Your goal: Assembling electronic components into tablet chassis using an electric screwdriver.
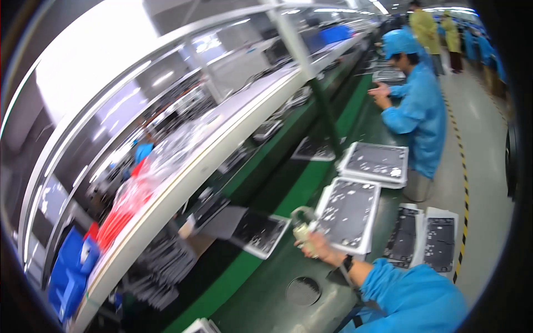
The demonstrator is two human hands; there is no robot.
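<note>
My right hand, below a blue sleeve and a dark wristband, reaches in from the lower right over the green bench. Its fingers are closed round a small pale-yellow object with a clear rounded top; blur hides its exact kind. Just beyond the hand lies a white-edged tray with a dark grey panel, dotted with white pieces. Below the hand, a round dark grille is set in the bench top. My left hand is out of view.
Another white-edged panel stack lies farther along the bench. Two dark panels sit at the right. Across the green belt, a shelf carries red and clear plastic. A co-worker in blue stands beyond, hands raised together.
</note>
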